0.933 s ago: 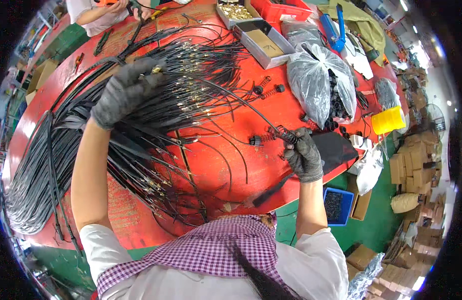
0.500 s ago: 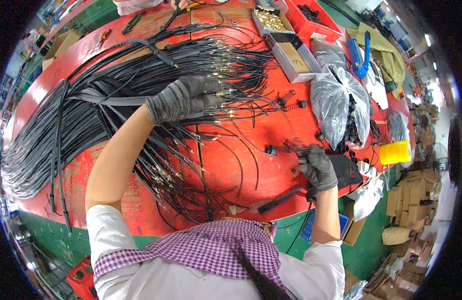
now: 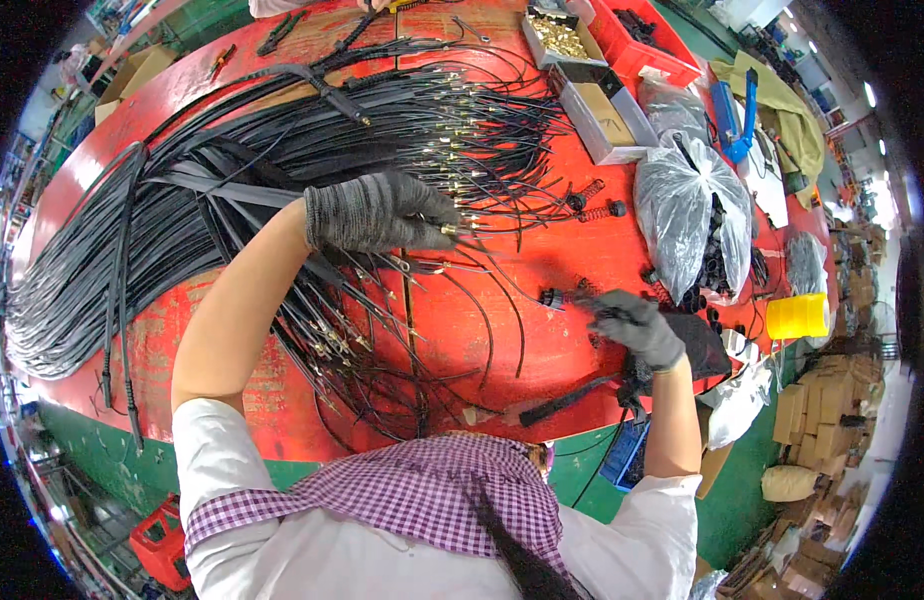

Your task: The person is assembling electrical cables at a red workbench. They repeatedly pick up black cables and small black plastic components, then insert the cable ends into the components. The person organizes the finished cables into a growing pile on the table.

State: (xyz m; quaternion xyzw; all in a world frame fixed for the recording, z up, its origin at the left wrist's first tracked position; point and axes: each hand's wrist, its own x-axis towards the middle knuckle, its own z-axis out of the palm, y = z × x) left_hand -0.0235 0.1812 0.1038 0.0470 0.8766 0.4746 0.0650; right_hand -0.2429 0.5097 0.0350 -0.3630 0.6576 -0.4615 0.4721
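Note:
My left hand [image 3: 382,212], in a grey knit glove, is closed on a black cable with a small brass end fitting [image 3: 449,230]. A thin dark wire runs from near its fingertips toward a black cap [image 3: 551,298]. Beside that cap is a coil spring [image 3: 584,288], smeared by motion. My right hand [image 3: 637,330], also gloved, is closed with its fingers bent toward the spring; what they pinch cannot be made out. Under and beyond my left hand lies a large bundle of black cables [image 3: 312,130], their brass-tipped ends fanned to the right.
Two capped springs [image 3: 594,200] lie beyond my right hand. A clear bag of black parts [image 3: 694,205], a yellow spool [image 3: 797,316] and a blue-handled tool [image 3: 734,118] are at the right. Farther back stand a grey tray [image 3: 637,140] and a red bin [image 3: 672,72].
The view has shifted slightly, moving the table's contents a little rightward. My left hand has come slightly nearer, still gripping a cable. My right hand stays near the spring, its fingers a little shifted.

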